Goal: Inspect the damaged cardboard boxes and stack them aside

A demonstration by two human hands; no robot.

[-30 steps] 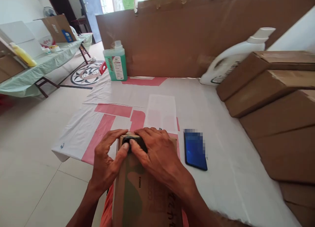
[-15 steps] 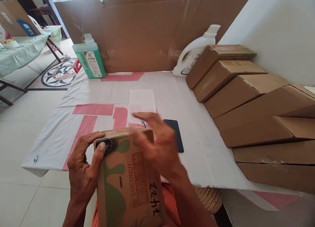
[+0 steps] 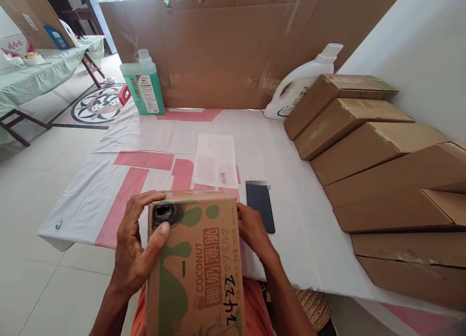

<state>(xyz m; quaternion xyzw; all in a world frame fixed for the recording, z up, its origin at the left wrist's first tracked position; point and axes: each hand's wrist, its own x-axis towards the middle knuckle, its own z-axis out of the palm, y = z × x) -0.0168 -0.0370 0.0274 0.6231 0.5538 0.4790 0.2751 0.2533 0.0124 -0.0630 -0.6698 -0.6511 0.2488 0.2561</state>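
one green-and-tan printed cardboard box marked coconut [image 3: 196,268] sits upright on the person's lap at the near edge of the table, held between two hands. the left hand [image 3: 136,251] wraps its left side, fingers curled over the top corner and the thumb pressed on a small black patch [image 3: 163,212] on the front. the right hand [image 3: 253,231] lies flat against the right side, fingers together; their tips are hidden behind the box. one dark phone [image 3: 260,206] lies face down just beside that hand, and one white paper sheet [image 3: 216,160] lies beyond the box. two bottles stand at the back: a green liquid jug [image 3: 143,86] and a white detergent bottle [image 3: 302,81]. five plain brown cartons [image 3: 367,146] lean in a row along the white wall. the table wears a white cloth with pink bands [image 3: 145,160], backed by one large brown cardboard sheet [image 3: 225,44]. the floor is pale tile, with a second covered table [image 3: 40,78] at far left.
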